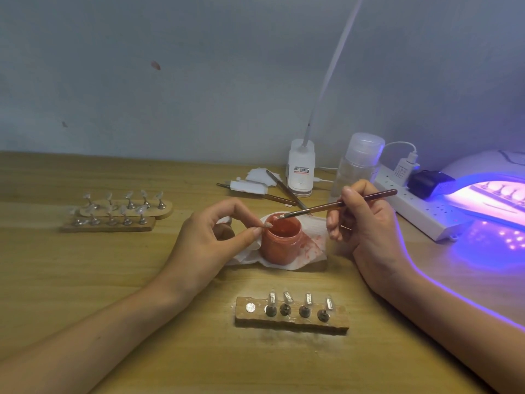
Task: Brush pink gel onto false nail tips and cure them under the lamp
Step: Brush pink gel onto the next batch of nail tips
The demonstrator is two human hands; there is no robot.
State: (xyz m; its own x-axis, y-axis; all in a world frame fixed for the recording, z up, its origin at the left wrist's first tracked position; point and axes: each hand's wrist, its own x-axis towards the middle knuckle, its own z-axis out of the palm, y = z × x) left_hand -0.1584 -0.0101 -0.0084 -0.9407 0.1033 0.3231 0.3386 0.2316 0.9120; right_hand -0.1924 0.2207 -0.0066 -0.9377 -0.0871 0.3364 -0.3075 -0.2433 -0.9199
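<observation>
Pinching a small clear false nail tip (267, 224) between thumb and forefinger, your left hand (210, 237) holds it just beside the rim of the open round jar of pink gel (281, 241). Your right hand (362, 223) grips a thin brown-handled brush (341, 204), and its bristles touch the jar's rim close to the tip. The jar stands on a pink-stained white tissue (311, 248) in the middle of the light wooden surface (142, 280). Nearer you lies a rough wooden block (292, 322) with four metal holders and one bare metal disc. Far left, two more wooden stands (113, 220) carry rows of clear tips. At the right the white curing lamp (483, 166) glows violet, a row of pale rounded shapes under its hood, beside a white power strip (417, 216)
</observation>
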